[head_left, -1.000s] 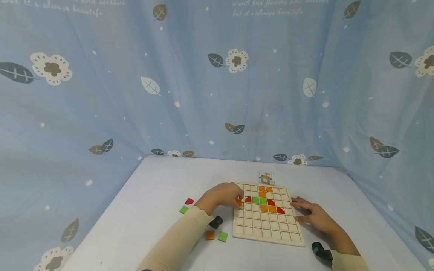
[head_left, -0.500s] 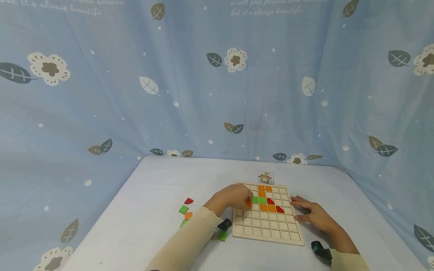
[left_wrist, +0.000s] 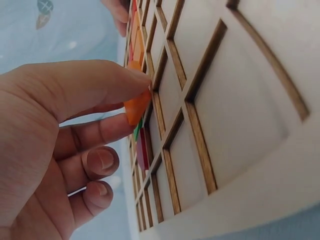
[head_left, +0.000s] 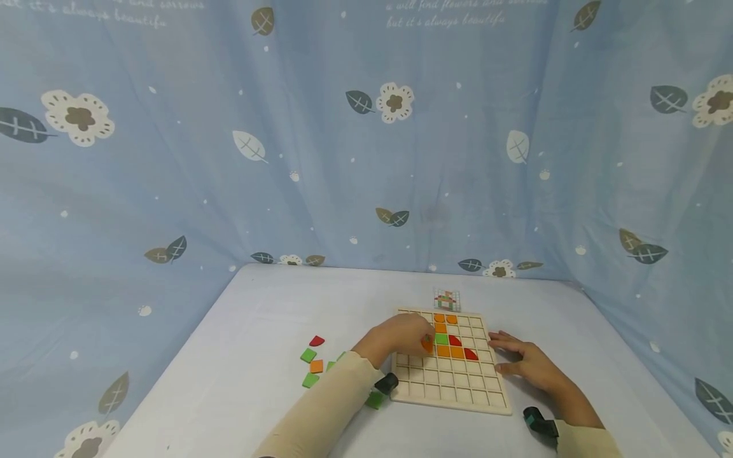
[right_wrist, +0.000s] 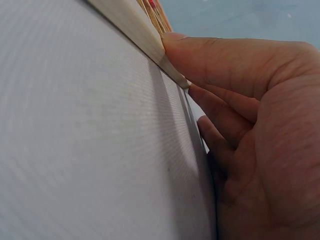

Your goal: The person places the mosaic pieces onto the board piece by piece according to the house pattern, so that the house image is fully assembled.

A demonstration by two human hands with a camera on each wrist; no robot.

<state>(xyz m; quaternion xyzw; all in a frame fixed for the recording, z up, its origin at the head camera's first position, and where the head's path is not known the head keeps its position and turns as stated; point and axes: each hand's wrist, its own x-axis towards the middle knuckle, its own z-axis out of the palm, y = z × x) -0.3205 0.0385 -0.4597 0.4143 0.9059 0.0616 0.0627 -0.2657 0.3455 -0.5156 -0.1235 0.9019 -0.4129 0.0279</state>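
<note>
My left hand pinches an orange tile between thumb and index finger, over the left part of a wooden grid board. In the left wrist view the tile is tilted and close to the grid ridges, and its full shape is partly hidden by the fingers. Set in the board are a green square tile, red quarter-round tiles, orange squares and orange round tiles. My right hand rests at the board's right edge, its thumb touching the rim and its fingers extended.
A small printed pattern card lies behind the board. Loose tiles lie on the white table left of the board, among them a red quarter-round, an orange square and several green pieces. A patterned blue curtain hangs behind.
My left hand has moved right over the board with the orange tile, from its left edge toward the coloured tiles. My right hand stays at the right edge.
</note>
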